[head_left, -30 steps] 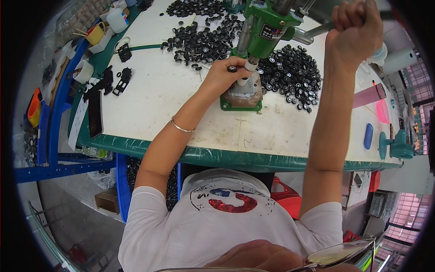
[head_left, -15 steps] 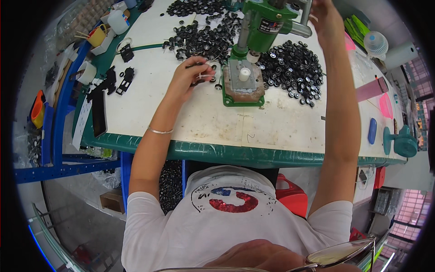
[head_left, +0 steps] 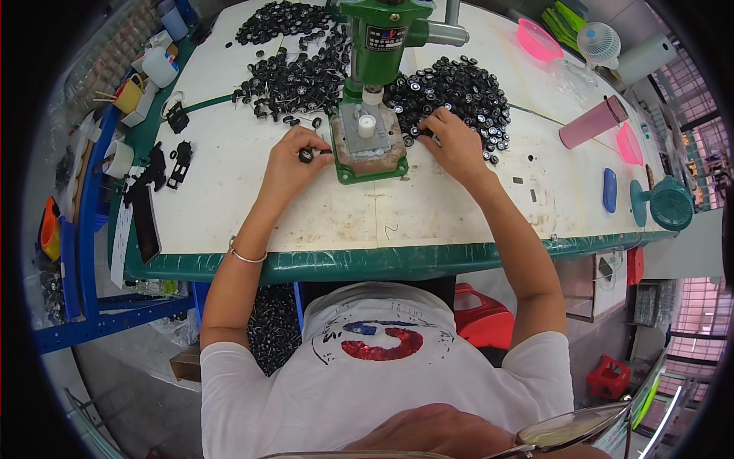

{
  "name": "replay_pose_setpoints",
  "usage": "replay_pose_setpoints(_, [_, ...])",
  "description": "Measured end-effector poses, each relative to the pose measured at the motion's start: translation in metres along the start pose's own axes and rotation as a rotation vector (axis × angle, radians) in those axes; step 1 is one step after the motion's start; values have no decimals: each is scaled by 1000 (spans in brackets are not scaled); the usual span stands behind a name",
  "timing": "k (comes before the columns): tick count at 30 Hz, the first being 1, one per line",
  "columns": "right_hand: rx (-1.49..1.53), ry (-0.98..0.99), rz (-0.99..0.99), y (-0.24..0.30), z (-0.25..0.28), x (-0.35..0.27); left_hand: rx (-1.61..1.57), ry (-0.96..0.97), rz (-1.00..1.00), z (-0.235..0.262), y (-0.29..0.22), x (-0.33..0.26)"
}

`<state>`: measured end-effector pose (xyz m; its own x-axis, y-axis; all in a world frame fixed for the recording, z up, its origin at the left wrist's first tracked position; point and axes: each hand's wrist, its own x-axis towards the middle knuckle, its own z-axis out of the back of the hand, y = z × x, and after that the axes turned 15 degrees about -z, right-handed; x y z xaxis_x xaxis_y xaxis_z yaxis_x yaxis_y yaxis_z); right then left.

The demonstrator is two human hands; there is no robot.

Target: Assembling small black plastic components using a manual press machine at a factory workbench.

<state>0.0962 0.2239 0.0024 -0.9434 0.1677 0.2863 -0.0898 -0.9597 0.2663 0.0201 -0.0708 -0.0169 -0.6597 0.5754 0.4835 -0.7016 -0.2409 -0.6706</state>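
A green hand-lever press (head_left: 386, 53) stands on the table, with a white round post (head_left: 367, 126) on its metal base plate (head_left: 370, 157). Just left of that base, my left hand (head_left: 294, 157) is closed on a small black wheel (head_left: 306, 155) with a silvery hub; another dark bit shows at its fingertips. To the right of the base, my right hand (head_left: 453, 144) pinches at the near edge of a heap of black wheels (head_left: 459, 96), a dark wheel at its fingertips, partly hidden. Behind and left of the press lie many wheels on thin metal axles (head_left: 294, 84).
Black plastic parts (head_left: 157, 168) and a dark flat phone-like slab (head_left: 145, 222) lie at the left. On the right are a pink tumbler (head_left: 592, 122), a blue case (head_left: 609, 190) and a teal fan (head_left: 669, 203). A green table edge (head_left: 367, 264) runs before me.
My right hand has come down from the press lever to the wheel heap. My left hand has drawn slightly nearer, still holding a wheel. The whole view has shifted.
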Motion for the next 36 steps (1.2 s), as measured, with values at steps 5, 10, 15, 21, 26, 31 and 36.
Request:
replay_pose_setpoints(5, [20,-28,-5,8,4,1,-613,-203,364,19,-23,13])
replay_pose_setpoints(10, [9,4,24,11,1,5,-1014,-176,395,14,-26,24])
replay_pose_setpoints(15, [305,-5,-112,28,17,14,-981,-209,405,-1,-22,35])
replay_pose_setpoints(21, [335,38,22,68,8,20,-831,-308,369,-20,-19,41])
replay_pose_setpoints(26, [365,78,79,54,3,20,-807,-324,386,-21,-20,40])
replay_pose_setpoints(31, [721,145,-133,66,-8,16,-830,-376,374,-25,-18,39])
replay_pose_setpoints(36, [794,103,-167,72,-13,18,-850,-381,351,-26,-18,36])
